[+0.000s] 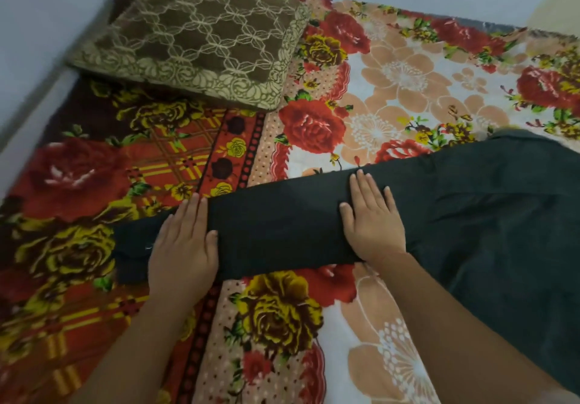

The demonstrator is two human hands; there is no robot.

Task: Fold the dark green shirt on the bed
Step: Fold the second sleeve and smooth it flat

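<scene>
From the head camera, the dark green shirt lies on the bed as a long strip. Its long axis runs from the lower left up toward the right edge of the picture. The left part is a narrow, flat band, and its end sits near the left side of the bed. To the right the cloth widens into a looser spread with soft creases, which reaches the right edge of the frame and passes under the right forearm.

The left hand lies flat, palm down, on the narrow band close to its left end, fingers straight and held close together, pointing away from the person. The right hand lies flat, palm down, further right along the same band, fingers straight and slightly apart, their tips near the far edge of the cloth. A bare stretch of shirt lies between the two hands.

The bed is covered with red, yellow and peach flowered cloth. A brown patterned pillow sits at its far left corner, next to a pale wall.
</scene>
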